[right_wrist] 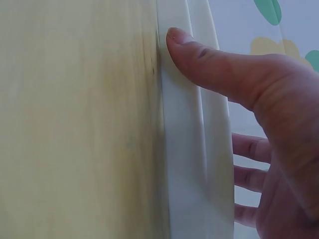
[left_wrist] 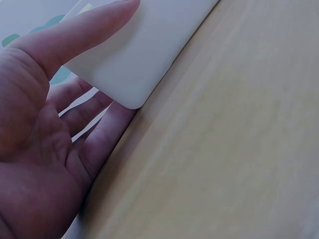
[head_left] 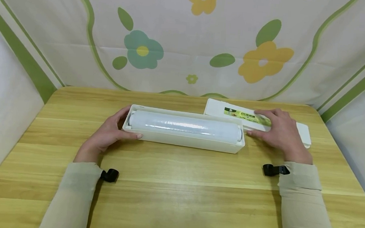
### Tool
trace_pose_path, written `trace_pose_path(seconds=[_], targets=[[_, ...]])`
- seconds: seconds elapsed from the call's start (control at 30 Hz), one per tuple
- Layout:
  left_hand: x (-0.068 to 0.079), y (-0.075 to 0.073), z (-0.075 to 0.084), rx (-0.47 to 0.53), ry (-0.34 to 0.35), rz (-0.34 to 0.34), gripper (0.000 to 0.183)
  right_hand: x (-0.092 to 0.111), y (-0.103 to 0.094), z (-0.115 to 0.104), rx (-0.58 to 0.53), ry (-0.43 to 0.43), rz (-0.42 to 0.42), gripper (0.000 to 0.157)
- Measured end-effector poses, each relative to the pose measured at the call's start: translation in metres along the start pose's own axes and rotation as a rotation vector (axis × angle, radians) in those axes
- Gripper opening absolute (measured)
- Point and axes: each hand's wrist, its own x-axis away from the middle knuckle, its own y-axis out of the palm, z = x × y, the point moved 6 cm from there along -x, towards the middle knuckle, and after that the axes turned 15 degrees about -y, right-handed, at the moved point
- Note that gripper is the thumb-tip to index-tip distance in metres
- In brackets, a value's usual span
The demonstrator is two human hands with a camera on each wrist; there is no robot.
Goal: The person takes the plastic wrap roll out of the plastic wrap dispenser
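Note:
A long white box point(head_left: 183, 141) lies across the table with its top uncovered, and a roll of cling film point(head_left: 185, 125) sits lengthwise inside. My left hand point(head_left: 108, 131) holds the box's left end, thumb along the front wall and fingers around the far side. In the left wrist view the thumb lies on the box point(left_wrist: 144, 64) wall. Behind and to the right is the white lid point(head_left: 213, 107), bearing a green and yellow label. My right hand point(head_left: 280, 132) grips the lid across its width; the right wrist view shows the thumb on the lid's near edge point(right_wrist: 184, 149).
The wooden table point(head_left: 179, 199) ends at a pale fabric backdrop point(head_left: 182, 28) printed with flowers and leaves. Fabric panels also rise on both sides. A small black wrist mount point(head_left: 110, 175) sits at the left cuff, another black mount point(head_left: 274, 170) at the right cuff.

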Motion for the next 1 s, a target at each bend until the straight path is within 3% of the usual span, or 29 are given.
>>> trace_pose_path(seconds=[1.0], targets=[[-0.0033,-0.0007,0.0023,-0.017,0.009,0.033,0.109,-0.0015,0.0018,0.0002,-0.01,0.004,-0.028,0.083]])
